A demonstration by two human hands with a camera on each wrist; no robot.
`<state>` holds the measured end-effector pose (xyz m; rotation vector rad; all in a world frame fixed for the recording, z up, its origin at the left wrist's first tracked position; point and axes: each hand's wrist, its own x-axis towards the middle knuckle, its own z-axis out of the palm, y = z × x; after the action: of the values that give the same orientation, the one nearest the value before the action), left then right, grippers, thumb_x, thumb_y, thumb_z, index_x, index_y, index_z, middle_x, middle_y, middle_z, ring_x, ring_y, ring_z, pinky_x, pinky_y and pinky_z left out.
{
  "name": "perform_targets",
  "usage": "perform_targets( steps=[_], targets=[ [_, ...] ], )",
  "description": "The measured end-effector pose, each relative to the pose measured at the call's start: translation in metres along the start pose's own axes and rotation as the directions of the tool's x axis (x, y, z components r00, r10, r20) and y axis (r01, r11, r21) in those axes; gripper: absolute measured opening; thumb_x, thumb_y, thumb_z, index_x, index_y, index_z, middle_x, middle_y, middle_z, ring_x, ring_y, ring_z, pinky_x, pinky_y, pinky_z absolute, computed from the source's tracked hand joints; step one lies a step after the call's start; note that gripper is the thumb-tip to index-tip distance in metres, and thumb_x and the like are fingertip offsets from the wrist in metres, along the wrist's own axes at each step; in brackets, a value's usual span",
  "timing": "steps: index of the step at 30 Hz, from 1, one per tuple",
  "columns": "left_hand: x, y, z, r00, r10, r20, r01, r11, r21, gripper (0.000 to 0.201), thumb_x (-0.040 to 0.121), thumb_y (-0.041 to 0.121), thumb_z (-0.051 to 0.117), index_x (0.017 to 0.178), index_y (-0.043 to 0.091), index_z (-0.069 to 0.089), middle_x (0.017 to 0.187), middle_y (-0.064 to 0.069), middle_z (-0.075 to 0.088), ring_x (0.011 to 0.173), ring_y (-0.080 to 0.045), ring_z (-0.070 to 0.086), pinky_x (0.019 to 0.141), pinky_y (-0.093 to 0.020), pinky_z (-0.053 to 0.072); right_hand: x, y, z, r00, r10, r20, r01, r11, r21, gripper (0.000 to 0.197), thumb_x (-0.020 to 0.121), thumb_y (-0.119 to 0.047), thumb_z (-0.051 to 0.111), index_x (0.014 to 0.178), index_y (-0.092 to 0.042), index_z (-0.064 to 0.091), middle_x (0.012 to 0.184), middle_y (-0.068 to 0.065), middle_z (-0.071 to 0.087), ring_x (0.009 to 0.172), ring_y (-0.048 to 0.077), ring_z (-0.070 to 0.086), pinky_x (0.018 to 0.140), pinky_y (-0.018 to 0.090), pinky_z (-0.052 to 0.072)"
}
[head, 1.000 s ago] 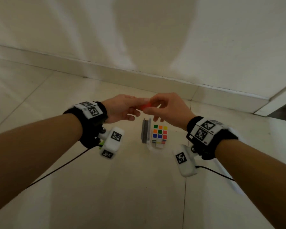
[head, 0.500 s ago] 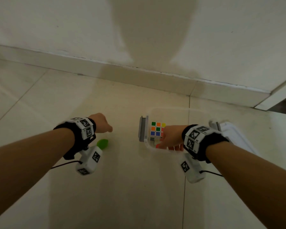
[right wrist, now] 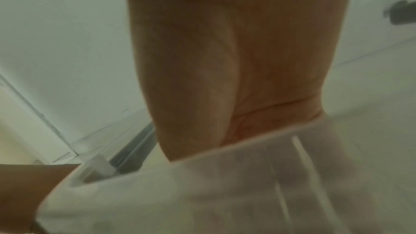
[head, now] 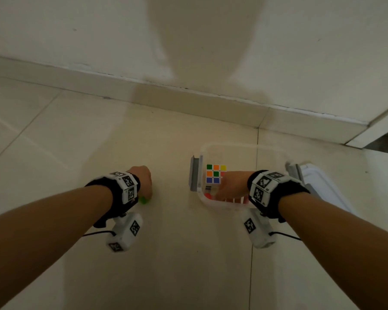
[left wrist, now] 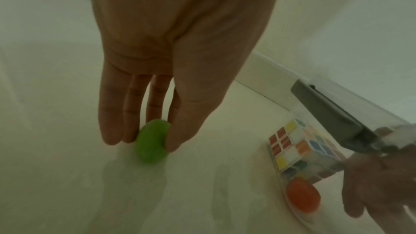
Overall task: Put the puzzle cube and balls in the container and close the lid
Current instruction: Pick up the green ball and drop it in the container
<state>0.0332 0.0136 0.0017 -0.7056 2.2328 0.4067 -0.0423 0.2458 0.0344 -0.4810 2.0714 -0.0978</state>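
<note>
A clear plastic container (head: 224, 205) stands on the floor with the puzzle cube (head: 215, 174) inside it at the left. A red ball (head: 207, 195) lies in its near left corner. My right hand (head: 233, 186) reaches down inside the container just right of the red ball, fingers relaxed and apart from it, as the left wrist view shows through the wall: red ball (left wrist: 302, 196), right hand (left wrist: 378, 193). Left of the container, my left hand (left wrist: 150, 141) pinches a green ball (left wrist: 153, 143) on the floor between thumb and fingers.
The white lid (head: 323, 184) lies on the floor against the container's right side. A grey clip (head: 194, 173) stands up on the container's left wall. The wall and skirting (head: 188, 97) run behind, beyond a strip of tiled floor.
A second ago both hands held the red ball above the container. My right hand has gone down into the container with it; my left has dropped left onto the green ball.
</note>
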Motion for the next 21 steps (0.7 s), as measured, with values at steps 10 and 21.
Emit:
perform_targets(
  steps=[10,21],
  targets=[
    [-0.041,0.044,-0.062,0.923,0.324,-0.208,-0.334,0.407,-0.850,0.040,0.082,0.015,0.078,0.119,0.006,0.063,0.110,-0.016,0.072,0.084,-0.023,0.070,0.068,-0.032,0.062,-0.028,0.001,-0.047,0.828,-0.124,-0.547,0.464,0.700,0.543,0.029,0.094,-0.041,0.060,0.098,-0.014,0.067,0.075,0.007,0.075,0.055,0.017,0.066,0.051,0.028,0.052],
    [-0.072,0.095,-0.046,0.828,0.492,-0.270,-0.522,0.500,-0.691,0.054,0.067,0.008,0.086,0.116,0.014,0.062,0.113,-0.003,0.065,0.092,-0.018,0.066,0.071,-0.031,0.058,-0.042,0.023,-0.052,0.957,-0.086,-0.278,0.265,0.650,0.712,0.038,0.092,-0.039,0.065,0.111,-0.007,0.071,0.099,0.009,0.079,0.087,0.024,0.075,0.071,0.033,0.060]
  ],
)
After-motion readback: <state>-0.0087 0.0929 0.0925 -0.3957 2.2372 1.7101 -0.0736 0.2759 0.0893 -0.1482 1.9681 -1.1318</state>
